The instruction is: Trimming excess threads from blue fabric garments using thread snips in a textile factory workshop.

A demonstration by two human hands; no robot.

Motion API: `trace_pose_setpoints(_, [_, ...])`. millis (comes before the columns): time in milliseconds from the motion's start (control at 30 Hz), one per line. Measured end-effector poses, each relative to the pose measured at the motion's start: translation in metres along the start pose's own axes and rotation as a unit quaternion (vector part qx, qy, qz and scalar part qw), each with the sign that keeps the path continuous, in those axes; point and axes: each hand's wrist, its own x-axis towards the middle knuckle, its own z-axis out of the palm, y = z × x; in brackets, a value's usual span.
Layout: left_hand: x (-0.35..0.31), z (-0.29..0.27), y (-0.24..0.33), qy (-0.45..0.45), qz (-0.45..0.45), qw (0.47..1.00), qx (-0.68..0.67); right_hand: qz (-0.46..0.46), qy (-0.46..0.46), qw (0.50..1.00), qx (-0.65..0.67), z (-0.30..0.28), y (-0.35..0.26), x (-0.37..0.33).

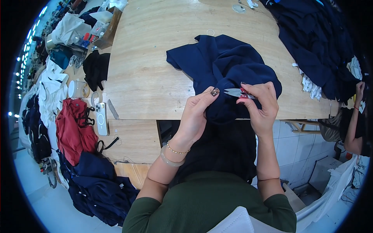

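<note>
A dark navy garment (241,58) lies bunched on the wooden table, its lower part hanging over the near edge toward my lap. My left hand (197,112) pinches a fold of this cloth between thumb and fingers; the fingertips are partly hidden. Closed around small red-handled thread snips (234,92) is my right hand (262,103). The snips' two blades stand slightly apart and point left, toward my left thumb, just over the navy fabric.
A pale wooden table (147,70) spreads before me. At left are a white phone (102,118), red cloth (74,128), a tape roll and a wooden box (110,29). More navy garments (311,42) are heaped at right, near another person's arm (353,124).
</note>
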Motion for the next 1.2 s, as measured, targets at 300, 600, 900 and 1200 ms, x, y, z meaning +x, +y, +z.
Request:
trace_pose_setpoints(300, [0.002, -0.001, 0.003, -0.018, -0.025, 0.998, -0.045, 0.220, 0.046, 0.948, 0.227, 0.009, -0.003, 0.014])
trace_pose_setpoints(600, [0.006, -0.016, 0.009, -0.072, 0.006, 0.981, 0.181, 0.347, -0.044, 0.871, 0.345, 0.017, 0.013, 0.043])
trace_pose_setpoints(900, [-0.003, -0.036, 0.012, -0.106, -0.074, 0.981, 0.144, 0.374, -0.002, 0.867, 0.329, 0.022, 0.030, 0.061])
trace_pose_setpoints(1200, [-0.001, -0.031, 0.012, -0.138, -0.107, 0.984, 0.029, 0.337, -0.044, 0.877, 0.339, 0.031, 0.037, 0.059])
